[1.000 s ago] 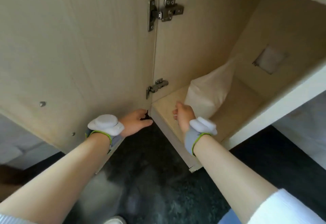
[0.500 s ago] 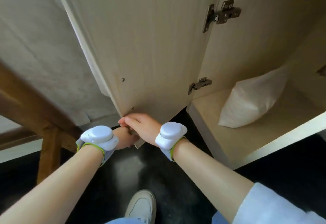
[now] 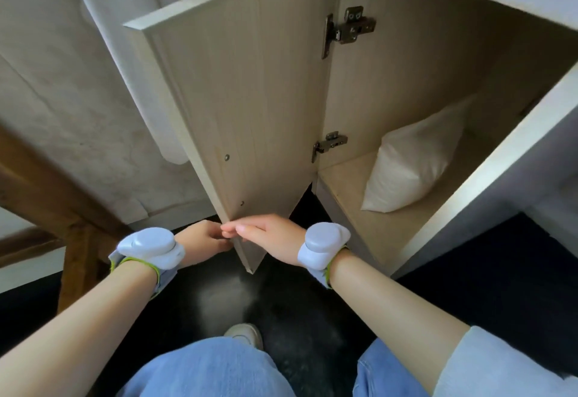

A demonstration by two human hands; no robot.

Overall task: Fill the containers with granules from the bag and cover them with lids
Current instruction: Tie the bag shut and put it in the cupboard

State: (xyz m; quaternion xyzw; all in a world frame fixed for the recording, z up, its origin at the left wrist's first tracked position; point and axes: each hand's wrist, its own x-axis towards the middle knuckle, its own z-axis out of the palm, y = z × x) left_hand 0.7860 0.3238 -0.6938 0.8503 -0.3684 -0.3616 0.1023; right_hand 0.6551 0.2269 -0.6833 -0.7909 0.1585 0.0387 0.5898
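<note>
A white bag of granules [image 3: 413,165] leans inside the open low cabinet on its wooden shelf [image 3: 353,202], to the right. Both hands are at the bottom edge of the open cabinet door [image 3: 256,115]. My left hand [image 3: 203,237] grips that edge from the outer side, fingers curled around it. My right hand [image 3: 269,237] lies against the door's inner face near the corner, fingers stretched out and together. No containers or lids are in view.
Two metal hinges [image 3: 350,30] [image 3: 330,144] hold the door. A wooden table leg [image 3: 75,240] stands at the left before a pale wall. The floor [image 3: 297,302] is dark; my knees in blue jeans and a white shoe [image 3: 244,334] are below.
My right hand left the bag and crossed to the door's lower edge beside my left hand. The view shifted, so the door stands further open and the bag sits farther right.
</note>
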